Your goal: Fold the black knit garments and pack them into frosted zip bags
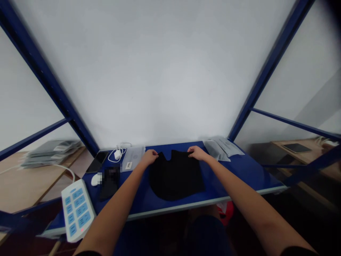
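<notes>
A black cloth piece (176, 177) lies spread on the blue table (239, 176), with a notch in its far edge and a rounded near-left side. My left hand (150, 156) pinches its far left corner between thumb and fingertips. At the far right corner, my right hand (196, 153) is closed on the same cloth. Just left of my left hand lies a clear plastic packet (133, 156) with a small label. More plastic packets (222, 147) rest beyond my right hand, at the back right.
A white power strip (78, 209) sits at the left edge. Near it are a dark phone (98, 162), a white mouse (95, 179), a dark item (109, 183) and a charger with cable (117, 154). Blue uprights flank the table; stacked packets (50, 153) lie on a side table.
</notes>
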Demonstrator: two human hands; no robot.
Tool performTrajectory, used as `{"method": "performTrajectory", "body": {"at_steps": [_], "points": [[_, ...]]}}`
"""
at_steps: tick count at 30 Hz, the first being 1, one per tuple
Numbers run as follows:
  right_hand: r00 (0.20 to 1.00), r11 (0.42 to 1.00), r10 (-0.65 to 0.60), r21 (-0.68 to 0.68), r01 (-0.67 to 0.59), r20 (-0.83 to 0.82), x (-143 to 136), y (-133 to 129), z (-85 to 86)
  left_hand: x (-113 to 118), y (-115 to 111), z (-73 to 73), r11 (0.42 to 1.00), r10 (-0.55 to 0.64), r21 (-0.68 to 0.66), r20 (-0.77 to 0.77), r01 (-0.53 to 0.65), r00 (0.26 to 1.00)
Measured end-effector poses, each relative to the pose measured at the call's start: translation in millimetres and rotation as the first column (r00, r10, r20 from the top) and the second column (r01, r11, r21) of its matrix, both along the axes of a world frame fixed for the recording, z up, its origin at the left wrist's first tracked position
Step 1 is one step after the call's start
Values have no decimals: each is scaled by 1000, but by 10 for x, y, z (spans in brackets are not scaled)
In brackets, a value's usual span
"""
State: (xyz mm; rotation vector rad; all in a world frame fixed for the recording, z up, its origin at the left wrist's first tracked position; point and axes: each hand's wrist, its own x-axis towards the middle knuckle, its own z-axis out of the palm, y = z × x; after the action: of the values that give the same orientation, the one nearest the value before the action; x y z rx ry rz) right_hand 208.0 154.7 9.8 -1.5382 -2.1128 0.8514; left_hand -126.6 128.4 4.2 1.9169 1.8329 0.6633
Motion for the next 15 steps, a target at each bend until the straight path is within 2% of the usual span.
{"method": "performTrajectory", "body": {"at_steps": [3, 5, 8, 11, 13, 15], "points": [[997, 993, -25, 112, 32, -70, 85, -316, 89, -51, -310, 149, 992, -55, 119, 84, 45, 995], [995, 988, -13, 154, 29, -103, 191, -615, 94, -75, -661, 164, 982, -98, 175, 124, 76, 987], [991, 987, 91, 142, -76, -99, 369, -1107, 23, -92, -1322, 32, 947, -248, 249, 171, 202, 954], [984, 979, 178, 106, -175, -19, 468, -1477, -39, -89, -1860, -155, 913, -382, 201, 110, 355, 918], [984, 970, 179, 167, -175, -8, 437, -1586, -35, -61, -2004, -236, 913, -384, 193, 102, 360, 918], [992, 952, 126, 282, -116, -19, 311, -1596, -23, 1, -1970, -280, 929, -306, 245, 89, 277, 948]]}}
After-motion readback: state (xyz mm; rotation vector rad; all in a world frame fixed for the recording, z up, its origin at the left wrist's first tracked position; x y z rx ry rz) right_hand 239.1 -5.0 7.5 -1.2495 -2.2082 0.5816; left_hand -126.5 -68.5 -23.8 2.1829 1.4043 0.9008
